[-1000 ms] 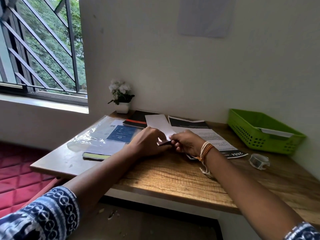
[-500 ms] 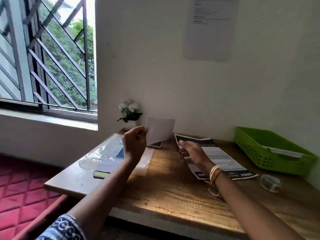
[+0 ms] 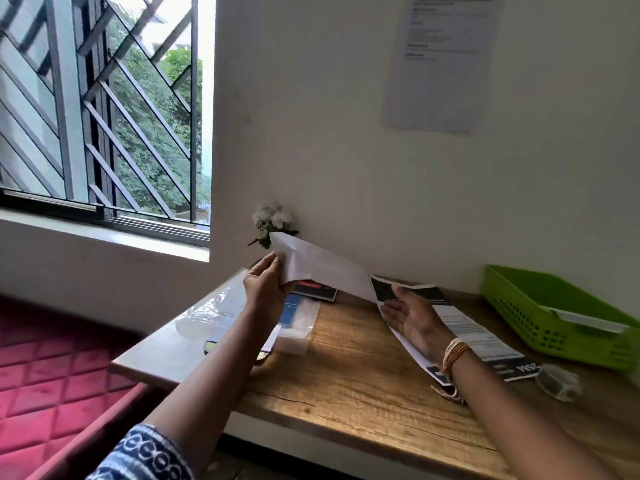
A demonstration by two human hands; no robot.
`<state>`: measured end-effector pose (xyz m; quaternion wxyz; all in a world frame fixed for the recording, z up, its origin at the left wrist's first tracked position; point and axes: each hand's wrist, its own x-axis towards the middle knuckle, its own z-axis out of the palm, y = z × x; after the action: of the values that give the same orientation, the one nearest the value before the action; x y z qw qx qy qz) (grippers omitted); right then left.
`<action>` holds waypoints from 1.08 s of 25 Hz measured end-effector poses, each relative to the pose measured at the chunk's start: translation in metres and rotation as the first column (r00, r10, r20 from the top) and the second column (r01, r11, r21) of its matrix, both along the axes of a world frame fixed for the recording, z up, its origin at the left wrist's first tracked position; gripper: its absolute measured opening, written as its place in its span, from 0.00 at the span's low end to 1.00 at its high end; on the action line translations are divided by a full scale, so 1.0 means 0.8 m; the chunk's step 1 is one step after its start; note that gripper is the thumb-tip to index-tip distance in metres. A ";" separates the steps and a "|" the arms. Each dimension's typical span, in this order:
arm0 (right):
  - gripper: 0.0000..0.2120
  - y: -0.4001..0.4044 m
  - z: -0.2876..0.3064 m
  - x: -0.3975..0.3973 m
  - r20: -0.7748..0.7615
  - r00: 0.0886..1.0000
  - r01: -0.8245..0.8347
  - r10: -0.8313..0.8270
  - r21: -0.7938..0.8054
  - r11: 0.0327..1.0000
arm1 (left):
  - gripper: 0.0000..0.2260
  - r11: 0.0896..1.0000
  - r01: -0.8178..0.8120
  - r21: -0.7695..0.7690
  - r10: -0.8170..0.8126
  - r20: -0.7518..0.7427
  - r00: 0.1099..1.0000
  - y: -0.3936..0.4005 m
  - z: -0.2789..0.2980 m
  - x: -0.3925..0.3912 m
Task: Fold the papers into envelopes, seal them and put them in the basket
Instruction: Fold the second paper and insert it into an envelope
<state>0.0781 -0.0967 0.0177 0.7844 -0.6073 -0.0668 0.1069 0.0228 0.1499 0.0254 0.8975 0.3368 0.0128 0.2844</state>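
Observation:
My left hand [image 3: 266, 289] holds a folded white paper [image 3: 322, 268] lifted above the wooden table [image 3: 346, 368], pinched at its left end; the paper slants down to the right. My right hand [image 3: 412, 313] is open, palm up, fingers spread, resting over the printed papers [image 3: 464, 327] that lie flat on the table. It holds nothing. The green basket [image 3: 540, 313] stands at the right edge, with one white envelope [image 3: 585, 320] lying inside it.
A roll of clear tape [image 3: 559, 381] lies near the basket. A plastic sleeve with a blue card [image 3: 298, 317] and a dark notebook [image 3: 315, 289] sit at the table's left back. A small white flower pot [image 3: 272, 220] stands against the wall. A red mattress [image 3: 45, 375] is on the left.
My left hand lifted the folded paper off the table and raised it. My right hand let go of it and moved right over the printed papers. The camera tilted upward.

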 end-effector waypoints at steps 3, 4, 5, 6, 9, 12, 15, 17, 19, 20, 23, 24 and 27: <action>0.26 0.001 -0.001 0.001 -0.067 0.997 -0.033 0.038 0.065 0.997 | 0.06 0.995 0.101 -0.025 -0.100 0.038 0.994 0.003 0.002 0.000; 0.27 0.000 -0.001 0.004 -0.084 0.996 -0.031 0.037 0.074 0.997 | 0.06 0.993 0.116 -0.035 -0.114 0.054 0.992 0.003 0.003 0.000; 0.29 0.000 -0.002 0.006 -0.103 0.994 -0.028 0.036 0.078 0.997 | 0.06 0.991 0.126 -0.053 -0.122 0.072 0.990 0.003 0.003 -0.001; 0.30 0.000 -0.002 0.007 -0.120 0.992 -0.028 0.037 0.081 0.996 | 0.06 0.989 0.132 -0.069 -0.126 0.084 0.988 0.005 0.003 -0.001; 0.29 0.002 0.000 0.015 -0.167 0.985 -0.024 0.041 0.103 0.994 | 0.06 0.983 0.166 -0.082 -0.157 0.102 0.982 0.012 0.003 0.000; 0.24 0.003 0.005 0.022 -0.185 0.979 -0.049 0.084 0.190 0.981 | 0.05 0.982 0.177 -0.060 -0.172 0.084 0.982 0.013 0.002 -0.001; 0.12 -0.005 0.018 0.022 -0.119 0.993 0.004 0.025 0.235 0.972 | 0.04 0.990 0.136 0.039 -0.135 -0.045 0.990 0.008 0.001 -0.004; 0.05 -0.028 0.032 0.016 -0.061 0.991 0.127 -0.119 0.157 0.979 | 0.04 0.976 0.135 0.170 -0.105 -0.173 0.979 -0.001 -0.003 -0.006; 0.06 -0.059 0.042 0.007 0.020 0.979 0.204 -0.205 0.020 0.979 | 0.06 0.921 0.214 0.326 -0.124 -0.278 0.953 -0.012 -0.008 -0.010; 0.06 -0.075 0.044 0.000 0.050 0.978 0.203 -0.201 -0.052 0.978 | 0.08 0.877 0.276 0.394 -0.144 -0.333 0.932 -0.016 -0.010 -0.013; 0.15 -0.115 0.036 -0.024 0.118 0.982 0.176 -0.146 -0.301 0.937 | 0.16 0.719 0.435 0.541 -0.188 -0.452 0.872 -0.020 -0.010 -0.019; 0.18 -0.125 0.031 -0.032 0.152 0.978 0.193 -0.140 -0.433 0.881 | 0.20 0.673 0.456 0.582 -0.176 -0.473 0.863 -0.020 -0.009 -0.019; 0.29 -0.142 0.012 -0.053 0.235 0.957 0.290 -0.170 -0.758 0.584 | 0.27 0.493 0.500 0.711 -0.100 -0.525 0.845 -0.026 -0.010 -0.018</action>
<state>0.0355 -0.2104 0.0270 0.4398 -0.8978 0.0123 -0.0190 0.0087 0.1294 0.0176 0.6415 0.7670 0.0077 0.0116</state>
